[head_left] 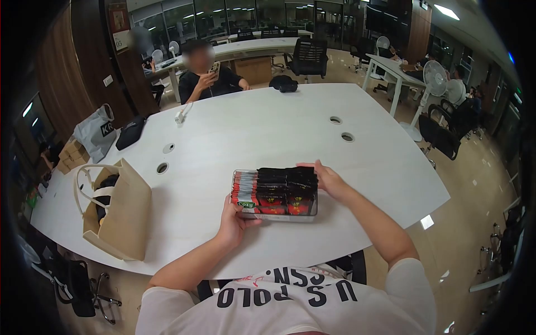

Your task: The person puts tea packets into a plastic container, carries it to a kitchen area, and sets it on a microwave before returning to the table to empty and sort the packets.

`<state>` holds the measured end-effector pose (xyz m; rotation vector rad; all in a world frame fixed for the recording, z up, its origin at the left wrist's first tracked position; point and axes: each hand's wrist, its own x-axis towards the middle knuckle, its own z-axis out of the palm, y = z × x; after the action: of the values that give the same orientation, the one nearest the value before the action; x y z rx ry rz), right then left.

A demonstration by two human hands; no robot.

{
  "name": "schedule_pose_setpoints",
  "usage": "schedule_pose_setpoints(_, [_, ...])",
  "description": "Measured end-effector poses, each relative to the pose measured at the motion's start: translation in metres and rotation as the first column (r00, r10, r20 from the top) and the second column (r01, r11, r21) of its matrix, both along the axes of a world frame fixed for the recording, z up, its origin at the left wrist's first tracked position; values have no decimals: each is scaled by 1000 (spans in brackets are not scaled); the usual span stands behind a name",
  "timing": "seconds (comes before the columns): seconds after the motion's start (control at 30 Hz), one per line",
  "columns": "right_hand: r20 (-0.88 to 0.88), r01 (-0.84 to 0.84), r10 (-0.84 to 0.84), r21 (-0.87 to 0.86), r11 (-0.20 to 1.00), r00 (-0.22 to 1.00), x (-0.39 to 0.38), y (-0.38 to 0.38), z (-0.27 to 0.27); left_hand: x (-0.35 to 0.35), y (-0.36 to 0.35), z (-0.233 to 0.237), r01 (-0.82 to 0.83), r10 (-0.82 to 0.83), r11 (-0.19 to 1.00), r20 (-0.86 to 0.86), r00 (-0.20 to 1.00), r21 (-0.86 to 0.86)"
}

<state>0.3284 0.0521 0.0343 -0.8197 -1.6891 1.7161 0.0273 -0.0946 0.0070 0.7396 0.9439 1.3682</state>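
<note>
A clear plastic box filled with rows of small packets sits in front of me, near the middle of the white table's front part. The packets are black and red, with silver and red ones along the left side and a green label at the near left corner. My left hand grips the box at its near left corner, thumb up on the side and fingers along the front bottom edge. My right hand wraps round the far right corner, its fingers partly behind the box.
A cream tote bag stands on the table at left. Behind it are a grey bag, a black pouch and cardboard boxes. A white plug and a dark item lie farther back. Across sits a person holding a phone.
</note>
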Motion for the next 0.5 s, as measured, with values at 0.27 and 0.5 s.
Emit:
schedule_pose_setpoints(0.27, [-304, 151, -215, -220, 964, 928, -56, 7, -54, -19, 26, 6, -84, 88, 996, -133, 987, 39])
schedule_pose_setpoints(0.5, [-315, 225, -273, -181, 957, 909, -53, 4, -56, -27, 29, -5, 54, -46, 997, -147, 988, 52])
